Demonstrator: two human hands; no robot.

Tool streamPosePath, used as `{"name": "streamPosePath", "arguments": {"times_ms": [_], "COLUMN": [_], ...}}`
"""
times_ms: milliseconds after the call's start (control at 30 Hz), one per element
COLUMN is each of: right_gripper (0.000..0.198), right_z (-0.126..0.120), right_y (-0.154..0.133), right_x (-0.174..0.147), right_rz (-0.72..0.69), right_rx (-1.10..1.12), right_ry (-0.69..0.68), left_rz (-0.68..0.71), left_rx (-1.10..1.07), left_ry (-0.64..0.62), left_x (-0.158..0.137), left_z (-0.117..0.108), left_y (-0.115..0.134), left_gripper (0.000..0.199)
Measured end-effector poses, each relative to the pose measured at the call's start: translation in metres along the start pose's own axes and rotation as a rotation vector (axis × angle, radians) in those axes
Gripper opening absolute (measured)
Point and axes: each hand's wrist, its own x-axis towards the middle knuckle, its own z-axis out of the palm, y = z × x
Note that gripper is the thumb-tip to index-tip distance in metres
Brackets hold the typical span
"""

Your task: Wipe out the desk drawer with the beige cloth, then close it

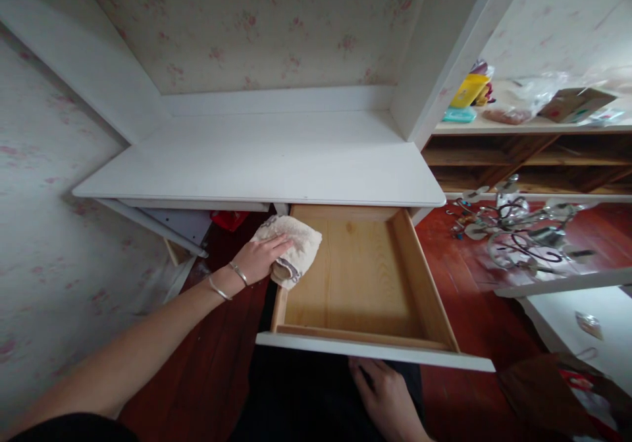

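Note:
My left hand [264,257] presses a folded beige cloth [299,248] with a grey trim over the left side wall of a pulled-out wooden drawer [360,277]. Its fingers lie on top of the cloth, and two silver bangles circle the wrist. The drawer's inside is bare pale wood, with a white front panel [375,352]. Below that panel, my right hand [388,396] has its fingers curled up against the drawer front; the fingertips are partly hidden by the panel.
Above the drawer spreads a white desk top [276,159] with upright side panels. A chandelier [523,231] lies on the red wood floor [474,310] to the right, near a low shelf unit [494,149] carrying bags and a yellow container [469,91]. Flowered wallpaper [44,231] covers the left wall.

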Motion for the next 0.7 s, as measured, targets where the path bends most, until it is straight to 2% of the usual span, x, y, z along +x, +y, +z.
{"name": "streamPosePath", "arguments": {"times_ms": [100,200,333,433,533,700], "right_gripper": [0.041,0.040,0.040,0.041,0.041,0.038], "right_z": [0.004,0.006,0.007,0.006,0.004,0.008], "right_y": [0.003,0.006,0.008,0.005,0.001,-0.001], "right_x": [0.000,0.002,0.004,0.004,0.004,0.002], "right_rz": [0.000,-0.004,0.010,0.022,0.018,0.044], "right_rx": [0.011,0.002,-0.051,-0.081,-0.099,-0.143], "right_ry": [0.036,0.055,0.024,0.003,-0.005,0.033], "left_rz": [-0.051,-0.003,0.066,0.072,0.118,0.224], "left_rx": [-0.138,-0.302,-0.422,-0.429,-0.443,-0.491], "left_ry": [-0.180,-0.298,-0.430,-0.465,-0.455,-0.436], "left_x": [-0.032,-0.059,-0.072,-0.061,-0.041,0.000], "left_z": [-0.017,-0.035,-0.055,-0.062,-0.058,-0.040], "left_y": [0.017,0.034,0.053,0.062,0.077,0.129], "left_gripper": [0.064,0.058,0.048,0.041,0.035,0.036]}}
